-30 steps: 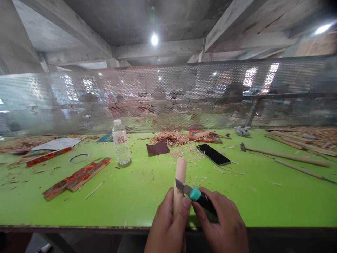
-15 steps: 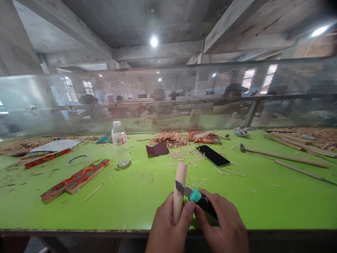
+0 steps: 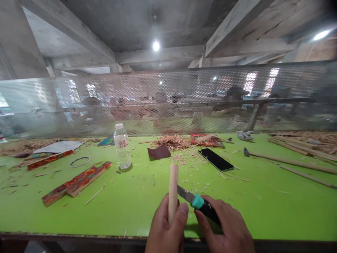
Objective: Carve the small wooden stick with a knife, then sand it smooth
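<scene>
One wooden stick (image 3: 173,191) points to twelve o'clock at the six o'clock edge of a green table (image 3: 126,211), clasped before us in the left hand (image 3: 168,225). The right hand (image 3: 228,223) grips a black-handled knife (image 3: 197,201), its blade (image 3: 185,194) at the stick's three o'clock side, contact too close to call. From the stick, a water bottle (image 3: 122,151) stands at ten o'clock, wood shavings (image 3: 172,142) lie at twelve, a phone (image 3: 216,160) at two.

Looks like matt wooden stick (image 3: 173,186) in left fingers (image 3: 182,213), kinda dull metal blade (image 3: 185,194) past right fingers (image 3: 203,220), glossy tabletop (image 3: 147,196) below.
</scene>
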The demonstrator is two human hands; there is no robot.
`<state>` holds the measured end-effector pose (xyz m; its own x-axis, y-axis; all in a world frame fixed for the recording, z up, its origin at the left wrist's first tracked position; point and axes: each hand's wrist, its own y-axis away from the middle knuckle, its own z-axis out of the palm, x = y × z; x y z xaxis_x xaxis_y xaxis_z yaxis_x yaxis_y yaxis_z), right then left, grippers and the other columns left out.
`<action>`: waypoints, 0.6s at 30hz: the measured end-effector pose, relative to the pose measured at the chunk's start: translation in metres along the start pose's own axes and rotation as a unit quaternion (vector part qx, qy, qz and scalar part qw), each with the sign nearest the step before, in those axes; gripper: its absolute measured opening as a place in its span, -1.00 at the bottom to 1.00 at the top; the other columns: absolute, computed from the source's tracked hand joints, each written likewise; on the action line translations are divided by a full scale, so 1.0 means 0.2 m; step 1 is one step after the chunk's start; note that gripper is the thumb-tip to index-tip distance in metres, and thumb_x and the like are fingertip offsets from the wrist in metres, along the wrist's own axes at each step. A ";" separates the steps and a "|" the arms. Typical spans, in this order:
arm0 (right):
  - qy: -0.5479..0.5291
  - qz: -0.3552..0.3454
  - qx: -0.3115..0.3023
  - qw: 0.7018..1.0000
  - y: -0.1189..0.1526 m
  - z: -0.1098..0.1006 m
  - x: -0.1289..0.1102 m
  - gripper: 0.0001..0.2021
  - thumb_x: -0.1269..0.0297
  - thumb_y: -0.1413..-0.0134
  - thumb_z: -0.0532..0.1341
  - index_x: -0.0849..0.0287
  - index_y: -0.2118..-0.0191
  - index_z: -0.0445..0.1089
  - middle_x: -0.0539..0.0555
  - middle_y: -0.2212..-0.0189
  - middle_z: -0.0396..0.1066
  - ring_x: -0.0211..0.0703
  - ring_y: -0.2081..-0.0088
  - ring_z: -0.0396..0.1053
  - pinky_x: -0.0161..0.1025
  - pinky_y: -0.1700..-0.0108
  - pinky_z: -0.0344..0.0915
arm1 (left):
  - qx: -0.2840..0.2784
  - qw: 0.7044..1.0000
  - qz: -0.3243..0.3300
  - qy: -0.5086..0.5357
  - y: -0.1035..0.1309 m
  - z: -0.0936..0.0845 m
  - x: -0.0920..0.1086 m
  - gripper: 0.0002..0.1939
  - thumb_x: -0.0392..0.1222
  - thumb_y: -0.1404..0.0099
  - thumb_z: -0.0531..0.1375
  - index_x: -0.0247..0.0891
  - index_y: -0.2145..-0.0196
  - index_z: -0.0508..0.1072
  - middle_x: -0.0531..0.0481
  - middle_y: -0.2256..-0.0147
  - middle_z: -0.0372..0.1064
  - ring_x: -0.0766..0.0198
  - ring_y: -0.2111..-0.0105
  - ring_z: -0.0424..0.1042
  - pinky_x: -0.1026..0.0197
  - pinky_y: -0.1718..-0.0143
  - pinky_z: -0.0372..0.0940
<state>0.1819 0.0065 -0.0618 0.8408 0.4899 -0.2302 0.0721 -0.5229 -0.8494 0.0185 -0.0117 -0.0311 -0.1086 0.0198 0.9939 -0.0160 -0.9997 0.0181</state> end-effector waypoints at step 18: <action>-0.058 -0.053 -0.028 0.997 0.00 -0.04 0.02 -0.67 -0.02 -0.41 0.15 0.11 -0.05 0.40 0.10 0.29 0.58 -0.05 0.30 0.53 -0.15 0.23 0.38 | -0.059 0.989 0.084 -0.110 -0.01 -0.01 0.01 -0.41 0.41 -0.29 0.22 -0.25 0.24 0.43 -0.04 0.34 0.40 0.13 0.29 0.34 0.22 0.23 0.26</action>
<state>0.1902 0.0029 -0.0585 0.7597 0.6196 -0.1974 0.1887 -0.5005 -0.8449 0.0161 -0.0092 -0.0293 0.0995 -0.1637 0.9815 -0.1341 -0.9796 -0.1498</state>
